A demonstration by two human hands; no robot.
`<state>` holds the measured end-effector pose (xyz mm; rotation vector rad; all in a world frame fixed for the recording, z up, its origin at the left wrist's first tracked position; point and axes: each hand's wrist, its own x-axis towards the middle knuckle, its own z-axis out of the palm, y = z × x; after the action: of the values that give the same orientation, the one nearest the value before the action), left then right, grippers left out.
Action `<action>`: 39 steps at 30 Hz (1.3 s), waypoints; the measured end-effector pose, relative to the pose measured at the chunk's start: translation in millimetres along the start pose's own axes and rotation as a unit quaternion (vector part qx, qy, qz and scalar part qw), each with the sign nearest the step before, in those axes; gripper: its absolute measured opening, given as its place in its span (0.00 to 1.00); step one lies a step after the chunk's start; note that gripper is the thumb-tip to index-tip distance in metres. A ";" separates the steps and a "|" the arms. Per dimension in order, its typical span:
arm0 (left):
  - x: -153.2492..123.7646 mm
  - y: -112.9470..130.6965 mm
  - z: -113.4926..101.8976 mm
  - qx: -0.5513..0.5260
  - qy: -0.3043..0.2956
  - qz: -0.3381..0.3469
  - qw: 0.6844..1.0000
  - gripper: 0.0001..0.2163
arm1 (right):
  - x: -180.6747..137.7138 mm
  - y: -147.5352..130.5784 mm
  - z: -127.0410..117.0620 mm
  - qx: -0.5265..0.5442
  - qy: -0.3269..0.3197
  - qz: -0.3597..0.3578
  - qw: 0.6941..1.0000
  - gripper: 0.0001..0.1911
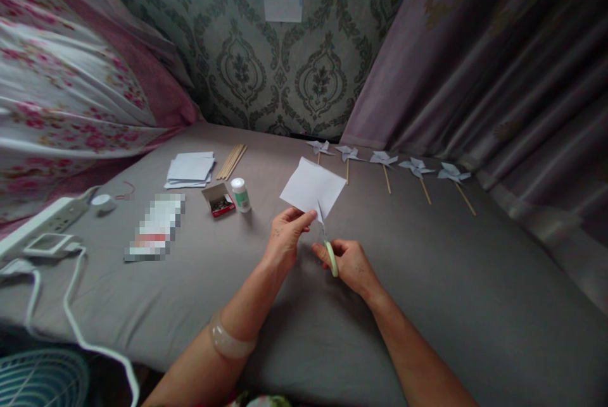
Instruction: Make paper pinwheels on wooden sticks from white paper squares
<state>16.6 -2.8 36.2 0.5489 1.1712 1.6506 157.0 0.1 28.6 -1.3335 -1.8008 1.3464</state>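
Observation:
A square sheet of white paper is pinched at its near edge by my left hand. My right hand grips a pair of scissors with pale green handles. One scissor blade lies over the paper near its lowest corner; the other blade is hidden behind the sheet. Both hands are raised above the grey cloth surface. To the left of the paper stand a small white bottle with a green label and an opened red box holding small dark pieces.
Several paper pinwheels on sticks lie in a row at the back right. A stack of white paper and some wooden sticks lie back left. Nearer are a blurred packet, a power strip and a white cable.

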 end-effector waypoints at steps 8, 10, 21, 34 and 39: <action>-0.8 0.9 1.1 -0.006 0.006 -0.001 1.000 0.10 | -0.3 2.2 -0.3 -0.028 0.011 -0.014 0.999 0.26; -0.9 1.1 1.2 -0.008 0.007 -0.003 1.000 0.10 | -0.2 2.2 -0.5 -0.032 0.012 -0.015 0.999 0.26; -0.2 0.3 0.4 0.000 -0.001 -0.002 1.000 0.10 | 0.4 0.3 0.6 -0.022 0.019 0.000 1.000 0.26; -2.5 -1.6 1.6 -0.025 -0.015 0.018 0.999 0.15 | 1.0 2.4 -0.4 -0.012 0.020 -0.014 1.000 0.25; -2.3 -2.4 1.0 -0.022 -0.017 0.021 0.999 0.17 | 1.1 2.8 -0.6 -0.011 0.015 -0.015 1.000 0.25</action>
<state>19.5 -4.3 34.9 0.5742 1.1026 1.6925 158.1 1.4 26.1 -1.3259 -1.8136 1.2865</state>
